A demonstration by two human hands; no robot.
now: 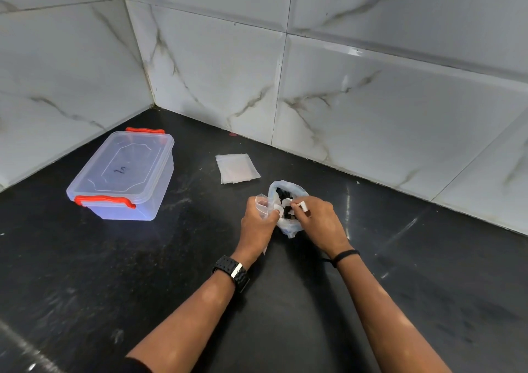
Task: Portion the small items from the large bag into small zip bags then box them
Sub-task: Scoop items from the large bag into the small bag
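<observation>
Hands meet at our large bag (pixel 288 224): left hand (pixel 257 220) pinches a small zip bag (pixel 264 205), right hand (pixel 320 219) pinches a white piece (pixel 303 207).

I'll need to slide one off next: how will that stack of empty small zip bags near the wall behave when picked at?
The stack of small zip bags looks thin, flat and clear, so probably floppy and very light. The sheets lie slightly fanned, so they likely slip over each other, and a push may scatter them on the smooth black counter. Picking just one may need a fingertip pinch at an edge.
</observation>
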